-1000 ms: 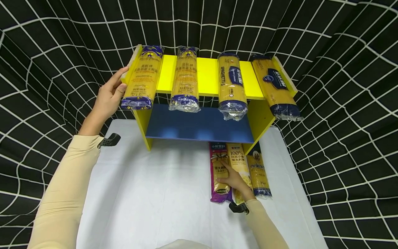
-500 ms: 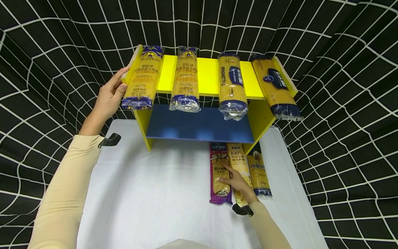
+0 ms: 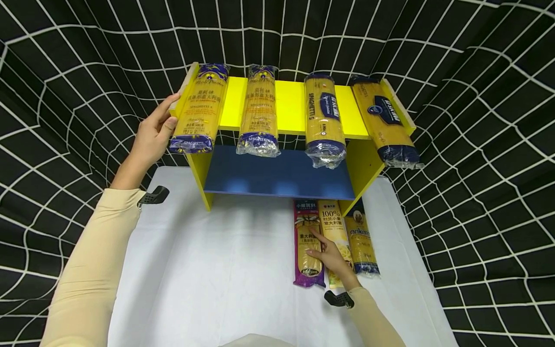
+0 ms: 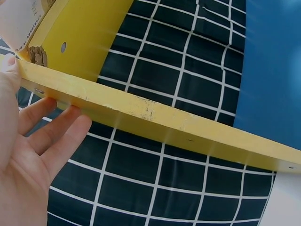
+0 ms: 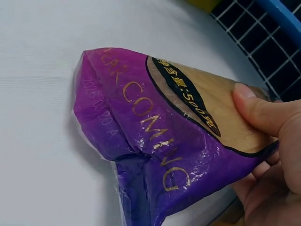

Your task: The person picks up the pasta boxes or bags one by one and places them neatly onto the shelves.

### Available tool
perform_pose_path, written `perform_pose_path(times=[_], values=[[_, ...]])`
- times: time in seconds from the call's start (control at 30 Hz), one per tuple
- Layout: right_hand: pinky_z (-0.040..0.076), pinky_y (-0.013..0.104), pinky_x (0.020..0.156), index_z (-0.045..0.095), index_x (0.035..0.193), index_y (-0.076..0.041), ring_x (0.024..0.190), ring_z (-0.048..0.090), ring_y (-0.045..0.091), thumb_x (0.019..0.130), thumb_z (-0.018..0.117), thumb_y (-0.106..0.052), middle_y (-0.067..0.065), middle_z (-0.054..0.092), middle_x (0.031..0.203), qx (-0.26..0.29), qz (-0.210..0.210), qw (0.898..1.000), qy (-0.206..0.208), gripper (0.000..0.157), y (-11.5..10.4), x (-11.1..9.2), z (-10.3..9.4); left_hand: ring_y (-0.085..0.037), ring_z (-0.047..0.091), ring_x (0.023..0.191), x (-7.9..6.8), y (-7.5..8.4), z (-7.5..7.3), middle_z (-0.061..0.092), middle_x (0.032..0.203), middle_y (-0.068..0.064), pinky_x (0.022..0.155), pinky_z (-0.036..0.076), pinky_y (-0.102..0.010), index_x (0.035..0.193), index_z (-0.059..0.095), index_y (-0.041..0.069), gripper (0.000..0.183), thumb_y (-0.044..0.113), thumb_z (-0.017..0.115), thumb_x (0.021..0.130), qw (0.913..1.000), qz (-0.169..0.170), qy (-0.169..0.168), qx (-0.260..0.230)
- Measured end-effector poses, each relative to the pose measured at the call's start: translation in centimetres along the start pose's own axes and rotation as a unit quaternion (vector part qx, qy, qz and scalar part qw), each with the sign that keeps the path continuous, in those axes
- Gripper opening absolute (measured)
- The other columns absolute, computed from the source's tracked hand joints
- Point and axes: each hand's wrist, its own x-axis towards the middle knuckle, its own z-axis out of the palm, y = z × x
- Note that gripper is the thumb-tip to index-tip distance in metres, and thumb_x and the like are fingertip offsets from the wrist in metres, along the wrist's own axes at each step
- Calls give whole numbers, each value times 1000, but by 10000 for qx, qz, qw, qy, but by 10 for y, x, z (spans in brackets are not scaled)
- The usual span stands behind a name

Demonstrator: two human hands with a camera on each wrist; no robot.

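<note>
My right hand grips a purple-and-red pack of spaghetti on the white table, in front of the shelf's right half. In the right wrist view the thumb lies on top of that pack, with fingers curled beneath its side. My left hand holds the upper left side panel of the yellow-and-blue shelf. Up close in the left wrist view, that hand has its fingers against the outer face of the yellow panel; its thumb is partly cut off at the frame edge.
Several yellow spaghetti packs lie on the top shelf, ends jutting past its front edge. Right of the held pack lie a cream pack and an Ankara pack, partly under the blue shelf board. Black netted-pattern cloth surrounds the table.
My right hand and the purple spaghetti pack have shifted slightly toward me. The left hand stays on the shelf panel.
</note>
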Motion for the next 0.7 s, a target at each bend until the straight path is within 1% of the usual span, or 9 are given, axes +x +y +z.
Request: perform_pose_path(times=[0.1,0.3,0.37,0.53,0.7], values=[[19,57,122,33,155,-17,153,13,37,90,70,-7,11,22,165,136,-129,9998,-25,75,0,-2,0,4,57,87,0,0,0,56,141,-21,72,46,-5,152,33,44,50,32,44,104,10000,-4,7,-3],[26,58,119,35,155,-23,153,14,37,91,70,-13,10,24,165,-94,-98,9995,-276,73,-9,-2,0,4,56,86,0,-1,0,56,142,-20,72,46,-4,151,32,46,50,34,43,104,10000,-70,13,15],[25,60,119,35,155,-22,153,13,38,92,70,-14,10,24,165,-166,-158,9989,-417,73,-14,-2,1,4,56,86,0,-1,0,56,142,-19,72,46,-4,151,32,47,50,34,43,104,10000,-74,12,39],[21,63,120,35,155,-18,152,16,40,92,69,-14,11,29,163,-392,-549,9944,-817,71,-22,1,6,4,57,86,0,-1,0,56,141,-19,72,46,-4,151,32,47,50,34,44,104,10000,-58,10,52],[23,64,118,38,153,-17,150,24,41,91,71,-14,12,35,160,-519,-854,9872,-1245,70,-30,4,14,6,57,86,-1,0,0,56,141,-20,72,46,-4,151,32,47,50,34,43,104,10000,-71,12,40]])
